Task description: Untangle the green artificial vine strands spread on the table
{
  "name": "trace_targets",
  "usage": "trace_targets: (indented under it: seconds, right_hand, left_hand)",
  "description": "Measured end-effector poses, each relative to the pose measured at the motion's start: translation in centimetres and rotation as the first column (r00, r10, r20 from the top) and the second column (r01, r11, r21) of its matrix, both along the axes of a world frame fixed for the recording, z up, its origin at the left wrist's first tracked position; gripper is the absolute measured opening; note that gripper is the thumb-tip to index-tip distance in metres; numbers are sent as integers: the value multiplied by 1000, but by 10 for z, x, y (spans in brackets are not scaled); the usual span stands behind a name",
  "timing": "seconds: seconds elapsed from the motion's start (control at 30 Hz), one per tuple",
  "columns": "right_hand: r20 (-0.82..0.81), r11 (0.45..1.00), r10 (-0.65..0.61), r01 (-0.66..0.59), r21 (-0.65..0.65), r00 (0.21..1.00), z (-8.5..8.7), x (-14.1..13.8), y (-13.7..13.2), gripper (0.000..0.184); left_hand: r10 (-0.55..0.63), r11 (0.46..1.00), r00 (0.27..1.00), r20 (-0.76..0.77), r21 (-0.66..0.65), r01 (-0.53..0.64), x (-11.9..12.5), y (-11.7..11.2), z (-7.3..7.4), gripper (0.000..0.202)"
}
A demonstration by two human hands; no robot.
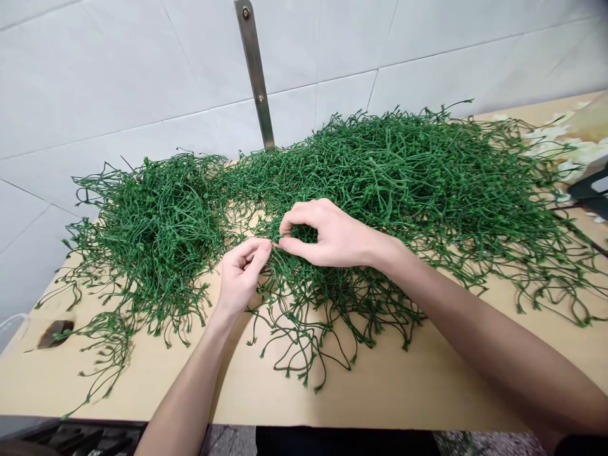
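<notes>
A wide heap of green plastic plant stems (403, 177) covers the back of a pale wooden table (389, 386), with a smaller clump of green stems (152, 234) at the left. My left hand (242, 272) and my right hand (327, 234) meet at the middle of the heap. Both pinch the same thin green stem between thumb and fingertips, the fingertips almost touching. Loose stem ends hang down over the table in front of my hands.
A white tiled wall rises behind the table, with a metal strip (256, 76) screwed to it. White artificial flowers (574, 145) and a dark object lie at the far right. A dark brown mark (56, 332) sits near the table's left edge.
</notes>
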State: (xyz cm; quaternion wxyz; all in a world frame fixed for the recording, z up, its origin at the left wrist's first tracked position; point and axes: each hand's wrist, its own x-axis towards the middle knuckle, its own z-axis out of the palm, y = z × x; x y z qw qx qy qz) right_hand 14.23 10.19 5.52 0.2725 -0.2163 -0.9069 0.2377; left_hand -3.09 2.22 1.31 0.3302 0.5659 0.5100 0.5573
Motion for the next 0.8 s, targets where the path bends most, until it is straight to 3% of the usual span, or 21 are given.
trace_targets:
  seconds: [0.17,0.23,0.47,0.7,0.8]
  right_hand:
    - [41,962,-6,-6,273,999,-3,-2,-2,20]
    - [51,951,2,-17,309,999,-3,-2,-3,23]
    - [-27,998,55,-56,-28,998,0,2,1,17]
    - [40,981,115,-107,-161,993,6,6,5,17]
    - [57,986,113,-105,-131,992,8,9,6,18]
  left_hand:
    - [-93,993,993,-76,-86,86,4,-2,-1,37]
    - [-87,993,991,-102,-91,77,4,-2,-3,36]
    - [8,1000,968,-251,-17,-13,5,-3,-2,29]
    - [-23,1000,962,-273,2,24,5,-5,0,35]
    - [-44,999,968,-247,-11,43,4,-5,-1,40]
